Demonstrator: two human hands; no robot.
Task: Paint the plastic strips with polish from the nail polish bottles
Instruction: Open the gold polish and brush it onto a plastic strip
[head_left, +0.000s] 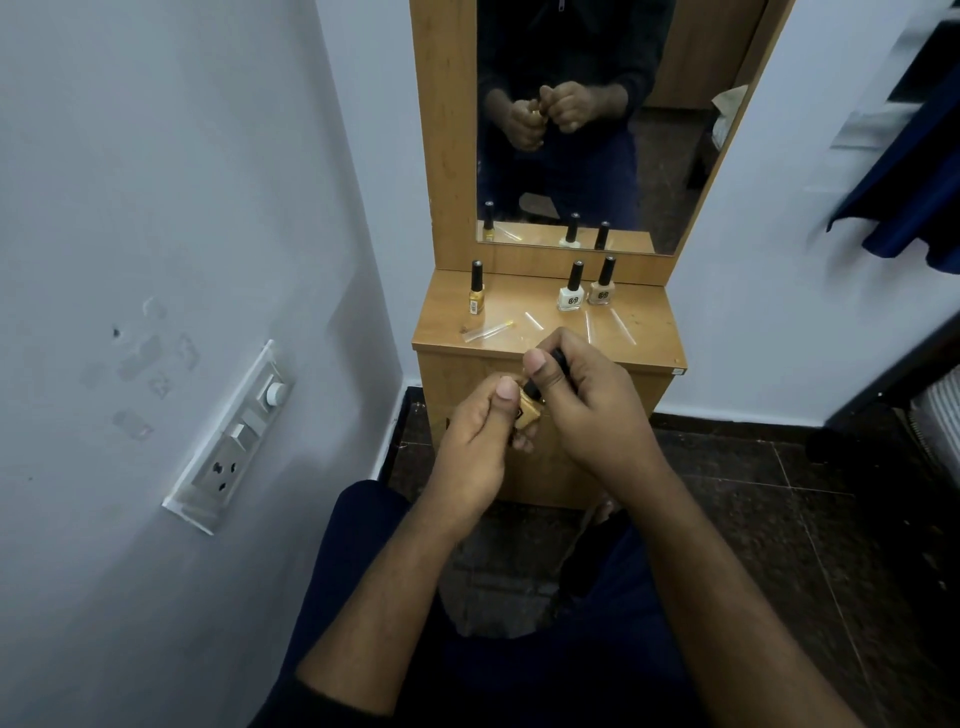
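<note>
Left hand (475, 441) grips gold bottle (530, 415) off the shelf's front edge; right hand (582, 400) pinches its black cap (543, 374). Strips (488, 330) lie on the shelf (649, 332). Risk: tilted open bottle drips onto lap.

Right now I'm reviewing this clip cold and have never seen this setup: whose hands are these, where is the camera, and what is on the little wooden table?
There is no machine here: a person wears one camera on the head, looking down at their own hands. The left hand grips a gold nail polish bottle; the right hand has its fingers curled round that bottle's black cap. On the wooden dresser top stand three capped bottles: gold, white and beige. Clear plastic strips lie in front of them; one strip has a yellow-tipped end. The mirror behind reflects the hands.
</note>
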